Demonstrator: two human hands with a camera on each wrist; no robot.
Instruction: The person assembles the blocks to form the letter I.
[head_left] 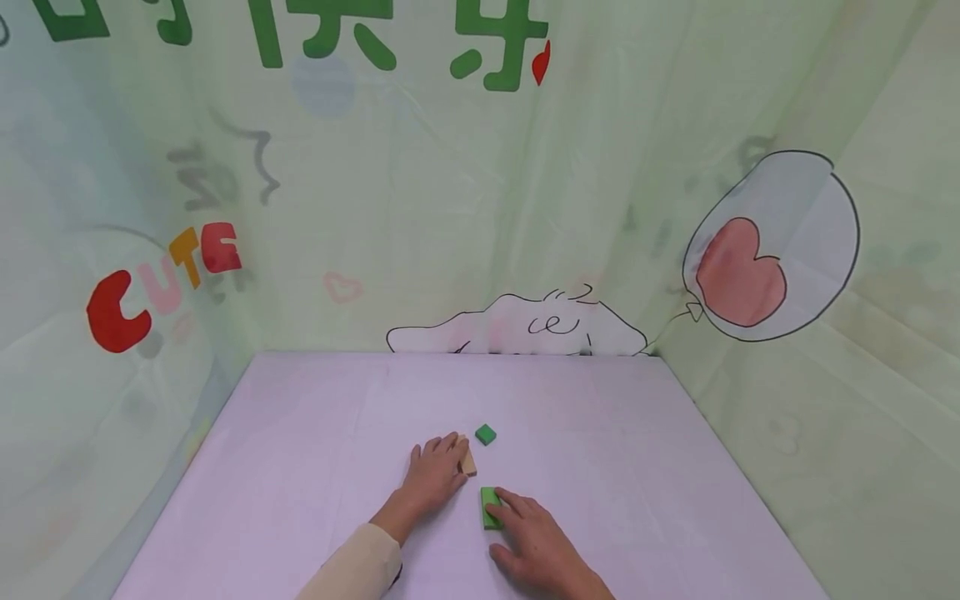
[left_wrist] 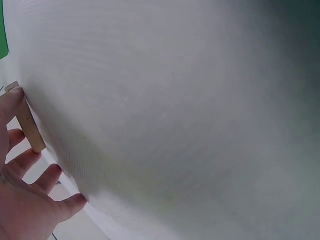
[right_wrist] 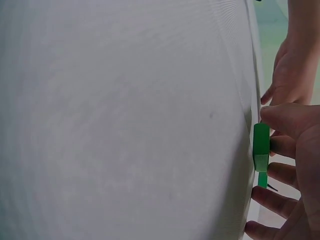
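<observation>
Just left of the middle of the table, my left hand (head_left: pixel 433 479) holds a plain wooden block (head_left: pixel 468 461). In the left wrist view the thumb is at one end of this wooden block (left_wrist: pixel 31 125) and fingertips lie along it toward the other end. My right hand (head_left: pixel 536 537) reaches over a light green rectangular block (head_left: pixel 489 518) lying flat nearer the front. Its fingertips touch the green block, while the thumb stands a little apart from the near end. Behind both hands lies a small darker green block (head_left: pixel 486 434), untouched.
The pale lilac tabletop (head_left: pixel 315 433) extends around the blocks. Light printed curtains (head_left: pixel 450 208) stand along the back and both sides, meeting the table's edges.
</observation>
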